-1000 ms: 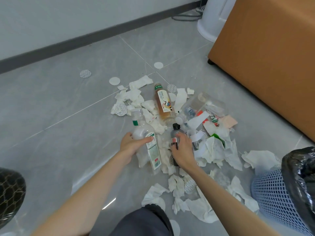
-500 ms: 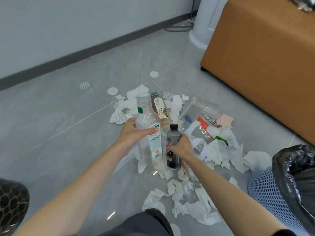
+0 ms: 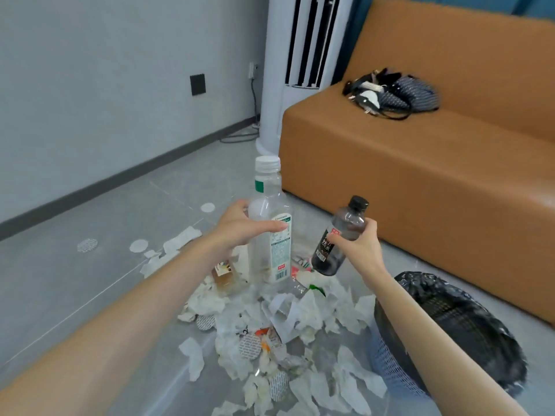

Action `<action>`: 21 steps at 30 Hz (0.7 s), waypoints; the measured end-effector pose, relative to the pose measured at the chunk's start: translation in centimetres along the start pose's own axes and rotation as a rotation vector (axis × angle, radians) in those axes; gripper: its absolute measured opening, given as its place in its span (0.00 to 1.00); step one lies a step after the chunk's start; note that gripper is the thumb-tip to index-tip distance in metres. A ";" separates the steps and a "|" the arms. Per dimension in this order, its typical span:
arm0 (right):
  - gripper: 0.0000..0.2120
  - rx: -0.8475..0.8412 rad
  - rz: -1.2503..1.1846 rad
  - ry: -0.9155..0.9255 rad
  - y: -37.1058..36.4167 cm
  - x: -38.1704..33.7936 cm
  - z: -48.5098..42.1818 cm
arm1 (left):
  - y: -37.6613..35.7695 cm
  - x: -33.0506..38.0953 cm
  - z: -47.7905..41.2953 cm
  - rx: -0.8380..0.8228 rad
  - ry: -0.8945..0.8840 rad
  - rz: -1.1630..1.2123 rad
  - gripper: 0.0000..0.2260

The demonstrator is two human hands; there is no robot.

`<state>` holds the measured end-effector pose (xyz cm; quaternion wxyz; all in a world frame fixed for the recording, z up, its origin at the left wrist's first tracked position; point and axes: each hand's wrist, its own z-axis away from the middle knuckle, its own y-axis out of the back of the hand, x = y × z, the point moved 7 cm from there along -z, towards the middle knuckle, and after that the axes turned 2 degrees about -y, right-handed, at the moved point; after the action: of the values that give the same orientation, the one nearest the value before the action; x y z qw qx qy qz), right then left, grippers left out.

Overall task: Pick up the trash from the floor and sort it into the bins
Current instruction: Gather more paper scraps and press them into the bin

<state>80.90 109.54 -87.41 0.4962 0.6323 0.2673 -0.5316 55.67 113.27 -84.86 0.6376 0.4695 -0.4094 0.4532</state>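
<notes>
On the floor (image 3: 90,280) at left, an amber bottle (image 3: 223,276) and paper scraps (image 3: 309,307) are left unpicked. Clear bottle (image 3: 270,229) is gripped upright by left hand (image 3: 240,229), dark bottle (image 3: 336,241) gripped tilted by right hand (image 3: 359,246). Nothing seen binned yet; lined bin (image 3: 387,360) is at right.

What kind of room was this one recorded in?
Likely a lounge or office waiting area: an orange sofa with a bag on it, a tall white standing air conditioner beside it, and a grey tiled floor littered with paper scraps.
</notes>
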 end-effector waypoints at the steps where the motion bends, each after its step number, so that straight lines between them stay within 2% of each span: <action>1: 0.28 0.045 0.007 0.003 2.2 -0.2 0.1 | -1.6 1.2 0.2 -0.023 -0.018 0.013 0.29; 8: 0.31 0.342 0.100 -0.049 13.9 2.6 1.3 | -11.4 2.7 1.9 -0.195 -0.024 0.063 0.26; 10: 0.30 0.373 0.153 -0.100 16.0 4.7 1.8 | -13.4 2.8 2.6 -0.222 -0.030 0.096 0.26; 14: 0.29 0.307 0.289 -0.322 17.8 10.8 3.0 | -17.2 1.2 4.0 -0.283 0.010 0.124 0.21; 17: 0.31 0.200 0.445 -0.494 17.4 15.6 4.1 | -18.8 -0.2 4.9 -0.292 -0.016 0.097 0.26; 21: 0.33 0.071 0.517 -0.603 15.2 20.1 4.9 | -19.0 -1.9 5.3 -0.262 -0.041 0.011 0.31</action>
<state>97.96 95.66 -100.73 0.6478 0.5109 -0.0767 -0.5599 73.00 104.98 -89.81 0.6823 0.3894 -0.4806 0.3896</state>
